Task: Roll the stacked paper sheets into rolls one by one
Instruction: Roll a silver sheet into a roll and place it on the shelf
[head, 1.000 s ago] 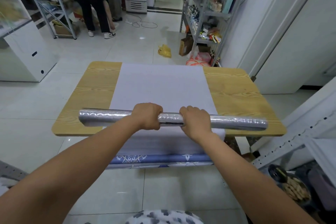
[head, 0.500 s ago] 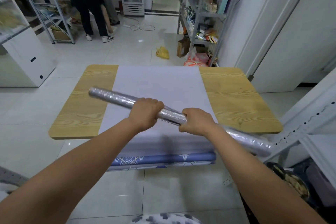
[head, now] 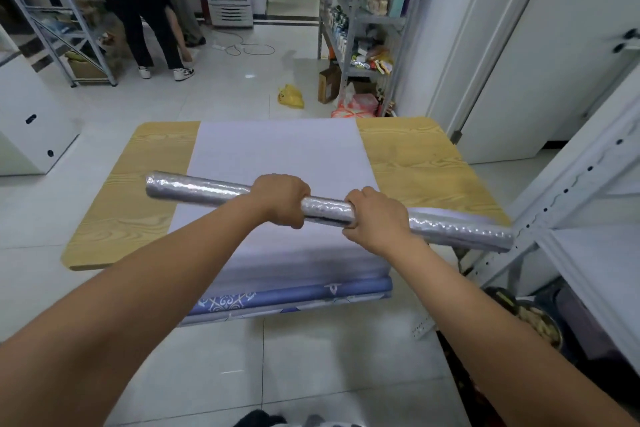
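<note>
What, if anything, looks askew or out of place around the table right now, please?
The silver roll, gripped by the left hand and right hand, slants across the paper stack, its right end jutting past the table corner toward the white rack. The stack droops over the near edge. A yellow bag lies on the floor.

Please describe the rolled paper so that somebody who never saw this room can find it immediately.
Start at the wooden table in the middle of the room, where a stack of pale sheets lies flat. Over its near half, the left hand and the right hand grip one long roll. Unlike the flat, matt sheets, it is a shiny, crinkled silver tube, slanting down to the right.
</note>
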